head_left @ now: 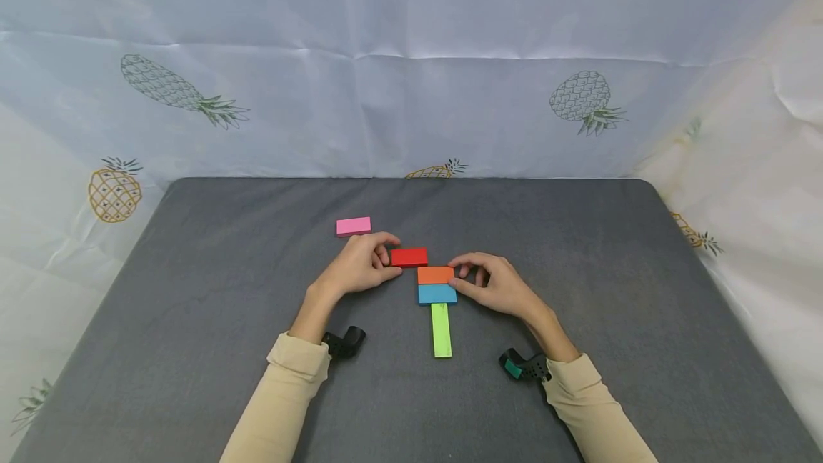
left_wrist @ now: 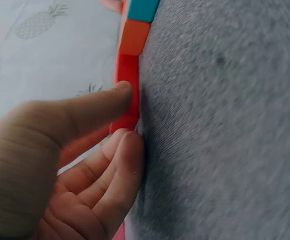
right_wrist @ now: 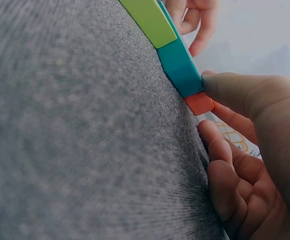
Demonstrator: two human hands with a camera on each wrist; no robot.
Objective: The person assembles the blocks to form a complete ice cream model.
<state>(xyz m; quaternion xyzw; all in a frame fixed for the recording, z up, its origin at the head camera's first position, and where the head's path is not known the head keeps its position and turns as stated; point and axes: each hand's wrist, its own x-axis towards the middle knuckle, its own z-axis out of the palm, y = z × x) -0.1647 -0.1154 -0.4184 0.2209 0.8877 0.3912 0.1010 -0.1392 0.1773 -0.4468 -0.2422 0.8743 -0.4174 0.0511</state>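
A red block (head_left: 409,257) lies flat, and my left hand (head_left: 356,263) pinches its left end between thumb and index finger. Just below and to its right is an orange block (head_left: 435,275), whose right end my right hand (head_left: 494,284) grips with thumb and index finger. A blue block (head_left: 437,294) sits directly against the orange one. From the blue block's near side a lime green block (head_left: 441,331) runs lengthwise toward me. In the left wrist view the thumb (left_wrist: 122,90) lies against the red block; its index finger is mostly hidden behind.
A pink block (head_left: 353,226) lies beyond my left hand. The table (head_left: 225,320) has a dark grey cloth cover. Behind it hangs a pale curtain (head_left: 450,113) with pineapple prints. Each wrist carries a black camera mount (head_left: 346,341).
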